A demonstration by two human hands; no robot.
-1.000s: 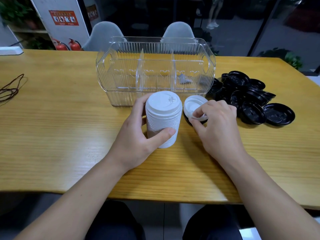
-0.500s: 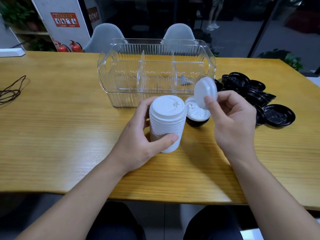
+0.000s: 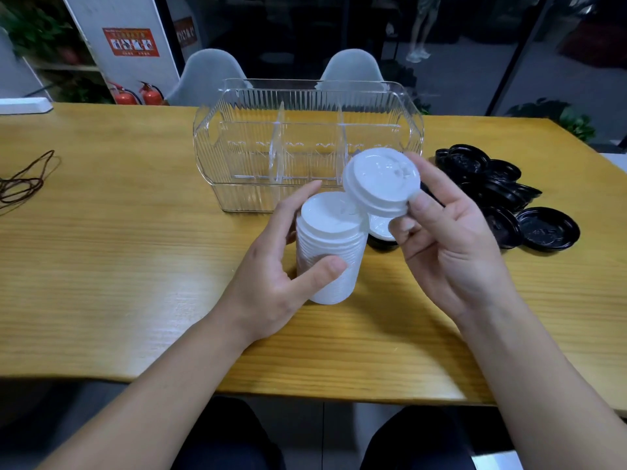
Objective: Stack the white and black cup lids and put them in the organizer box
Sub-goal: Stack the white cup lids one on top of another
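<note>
One loose white lid [image 3: 380, 181], pinched at its rim by the right hand [image 3: 444, 239] and tilted, hung just up-right of the upright white stack [image 3: 327, 256] gripped by the left hand [image 3: 271, 266] at frame centre, before the organizer box [image 3: 237, 157].
</note>
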